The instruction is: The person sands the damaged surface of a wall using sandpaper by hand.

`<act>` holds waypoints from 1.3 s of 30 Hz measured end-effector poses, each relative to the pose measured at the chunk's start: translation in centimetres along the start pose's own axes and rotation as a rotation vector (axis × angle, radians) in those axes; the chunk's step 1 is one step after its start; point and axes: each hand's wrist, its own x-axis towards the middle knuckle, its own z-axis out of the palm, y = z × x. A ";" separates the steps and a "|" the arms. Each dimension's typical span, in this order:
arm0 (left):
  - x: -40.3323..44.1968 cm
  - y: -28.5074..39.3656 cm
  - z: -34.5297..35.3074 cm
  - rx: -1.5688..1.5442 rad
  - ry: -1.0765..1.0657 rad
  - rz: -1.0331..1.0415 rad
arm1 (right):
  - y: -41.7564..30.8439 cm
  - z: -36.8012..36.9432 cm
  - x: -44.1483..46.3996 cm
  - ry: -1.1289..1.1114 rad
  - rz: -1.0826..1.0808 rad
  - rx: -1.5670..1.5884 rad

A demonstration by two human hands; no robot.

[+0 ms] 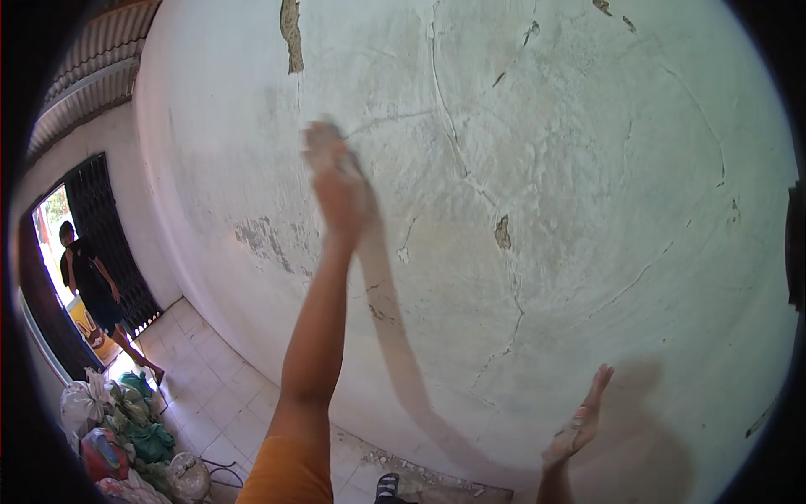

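Note:
My left hand [333, 176] reaches up to the cracked, pale plaster wall [571, 126]. It is smeared by motion, but the fingers look curled, and whatever they may hold is hidden. An orange sleeve [290, 470] covers the upper part of that arm, and its shadow falls on the wall to the right. Low on the right, my right hand [579, 424] is raised near the wall, fingers stretched out together and nothing visible in them. Around the hands, the plaster has long cracks and chipped patches, one chip [502, 233] lying between them.
A person [88, 277] in dark clothes stands by the doorway with a folding metal gate [105, 227]. Filled plastic bags [151, 441] and a whitish round container [190, 476] stand on the tiled floor [206, 391]. Debris [420, 470] lies along the wall's foot, near a sandalled foot [387, 485].

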 end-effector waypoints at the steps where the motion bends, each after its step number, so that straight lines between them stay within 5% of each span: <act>1: -1.8 1.2 0.1 0.070 -0.093 0.223 | 0.4 0.2 0.7 0.067 -0.022 0.075; 4: -2.6 -0.1 0.8 0.089 -0.165 0.468 | 2.0 -1.2 3.1 0.059 -0.153 0.195; 10: 6.7 1.5 1.0 0.088 0.078 0.228 | 2.5 -0.9 9.0 0.306 -0.446 -0.006; 14: -0.3 -1.4 -1.3 0.149 -0.129 0.473 | 5.4 1.1 10.7 0.547 -0.389 -0.122; 17: -0.5 -2.6 -3.8 0.238 -0.254 0.491 | 6.8 1.1 11.2 0.369 -0.503 -0.262; 25: 4.1 -1.3 -5.7 0.231 0.046 0.445 | 6.7 0.8 11.5 0.362 -0.514 -0.257; 39: 3.6 -3.7 -4.9 0.225 -0.265 0.274 | 8.0 0.6 11.2 0.424 -0.541 -0.279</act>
